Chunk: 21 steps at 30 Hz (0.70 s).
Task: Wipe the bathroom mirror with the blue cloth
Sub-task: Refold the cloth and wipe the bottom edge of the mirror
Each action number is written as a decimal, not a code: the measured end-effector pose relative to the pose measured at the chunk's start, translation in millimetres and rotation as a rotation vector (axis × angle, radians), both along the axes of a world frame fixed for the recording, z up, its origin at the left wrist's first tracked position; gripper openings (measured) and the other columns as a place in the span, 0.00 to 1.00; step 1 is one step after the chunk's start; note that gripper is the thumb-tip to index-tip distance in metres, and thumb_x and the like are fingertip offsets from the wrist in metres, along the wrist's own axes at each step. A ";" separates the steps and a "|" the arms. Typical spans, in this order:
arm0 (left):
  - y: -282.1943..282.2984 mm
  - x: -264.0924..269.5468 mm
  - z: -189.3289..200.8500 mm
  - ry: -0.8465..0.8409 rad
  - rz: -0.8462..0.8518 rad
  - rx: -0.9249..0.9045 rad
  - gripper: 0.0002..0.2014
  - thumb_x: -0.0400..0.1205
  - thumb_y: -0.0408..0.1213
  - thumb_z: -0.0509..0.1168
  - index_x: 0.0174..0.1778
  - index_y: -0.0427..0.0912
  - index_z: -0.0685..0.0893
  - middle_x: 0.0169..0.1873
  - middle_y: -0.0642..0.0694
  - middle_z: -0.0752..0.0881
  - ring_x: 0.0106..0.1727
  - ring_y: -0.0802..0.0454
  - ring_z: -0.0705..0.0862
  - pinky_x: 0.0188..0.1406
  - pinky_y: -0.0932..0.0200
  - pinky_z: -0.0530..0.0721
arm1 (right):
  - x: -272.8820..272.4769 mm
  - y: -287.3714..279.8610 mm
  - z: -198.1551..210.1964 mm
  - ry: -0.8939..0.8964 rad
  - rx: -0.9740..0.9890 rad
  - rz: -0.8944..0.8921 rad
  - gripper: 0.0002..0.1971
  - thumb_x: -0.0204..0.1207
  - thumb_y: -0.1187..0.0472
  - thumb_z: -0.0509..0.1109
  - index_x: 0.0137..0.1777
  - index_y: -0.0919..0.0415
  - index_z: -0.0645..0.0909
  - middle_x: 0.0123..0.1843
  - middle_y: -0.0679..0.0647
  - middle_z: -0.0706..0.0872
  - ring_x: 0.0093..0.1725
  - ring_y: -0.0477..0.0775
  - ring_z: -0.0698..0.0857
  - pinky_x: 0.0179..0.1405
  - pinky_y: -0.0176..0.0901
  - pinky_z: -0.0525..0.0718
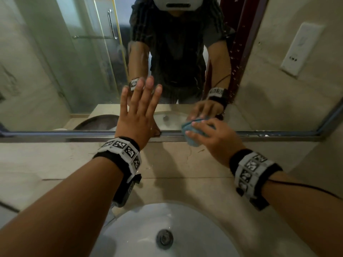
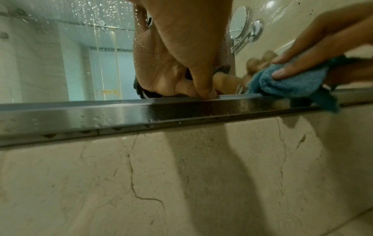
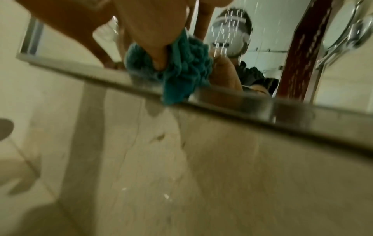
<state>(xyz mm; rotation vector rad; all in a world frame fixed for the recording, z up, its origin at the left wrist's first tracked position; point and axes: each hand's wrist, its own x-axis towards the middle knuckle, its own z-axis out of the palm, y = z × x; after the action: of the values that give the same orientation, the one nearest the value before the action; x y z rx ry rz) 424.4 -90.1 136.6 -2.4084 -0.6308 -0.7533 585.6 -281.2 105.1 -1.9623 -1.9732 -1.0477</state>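
Note:
The bathroom mirror (image 1: 55,62) fills the wall above a metal bottom frame (image 1: 74,135), with water drops along its right side. My left hand (image 1: 138,112) lies flat on the glass, fingers straight and spread, thumb down at the frame (image 2: 207,94). My right hand (image 1: 209,135) grips the bunched blue cloth (image 1: 194,130) and presses it against the mirror's lower edge, right of the left hand. In the left wrist view the blue cloth (image 2: 290,84) hangs over the frame. The blurred right wrist view shows the cloth (image 3: 181,70) under my palm.
A white sink basin (image 1: 148,229) with a metal drain (image 1: 164,239) sits below my arms in a beige stone counter (image 1: 55,164). A white wall socket (image 1: 300,49) is on the right wall. A round swivel mirror (image 2: 240,24) hangs further right.

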 end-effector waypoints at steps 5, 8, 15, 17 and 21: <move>-1.6 -0.7 -0.5 -0.001 0.000 -0.008 0.66 0.63 0.64 0.74 0.81 0.42 0.32 0.81 0.41 0.37 0.82 0.40 0.36 0.77 0.41 0.33 | -8.5 26.8 69.9 0.173 0.342 -0.037 0.21 0.69 0.67 0.72 0.64 0.58 0.83 0.62 0.62 0.83 0.56 0.60 0.72 0.54 0.57 0.80; 0.1 0.0 -2.1 -0.011 -0.028 -0.032 0.65 0.65 0.63 0.72 0.80 0.43 0.30 0.77 0.44 0.24 0.78 0.44 0.26 0.77 0.41 0.32 | -19.9 42.9 60.6 0.246 0.397 -0.055 0.21 0.73 0.65 0.61 0.66 0.55 0.81 0.64 0.61 0.82 0.60 0.63 0.74 0.57 0.61 0.78; -4.2 0.8 -2.8 -0.007 0.007 -0.012 0.66 0.66 0.61 0.74 0.79 0.41 0.29 0.81 0.39 0.39 0.81 0.39 0.41 0.77 0.40 0.34 | -2.1 -3.9 11.1 0.067 0.009 0.014 0.25 0.60 0.67 0.82 0.59 0.63 0.84 0.56 0.66 0.85 0.46 0.69 0.84 0.41 0.61 0.86; -4.2 1.1 -2.8 -0.020 -0.003 -0.010 0.66 0.65 0.59 0.75 0.79 0.41 0.29 0.81 0.40 0.41 0.81 0.39 0.42 0.77 0.39 0.35 | -3.0 0.6 40.9 0.122 0.108 -0.014 0.17 0.71 0.64 0.72 0.60 0.62 0.84 0.58 0.66 0.84 0.52 0.68 0.81 0.47 0.61 0.84; 2.1 1.0 -5.2 -0.003 -0.032 -0.027 0.67 0.64 0.64 0.73 0.79 0.43 0.28 0.80 0.41 0.31 0.81 0.40 0.34 0.76 0.40 0.31 | -7.1 26.1 70.6 0.193 0.434 -0.099 0.18 0.76 0.61 0.62 0.65 0.57 0.83 0.62 0.61 0.81 0.54 0.50 0.67 0.61 0.37 0.72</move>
<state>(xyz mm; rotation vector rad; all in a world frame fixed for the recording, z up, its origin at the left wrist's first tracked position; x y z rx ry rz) 425.3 -88.0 131.4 -2.4477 -0.6090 -0.7670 578.5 -255.0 175.7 -1.8507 -1.4184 -1.1437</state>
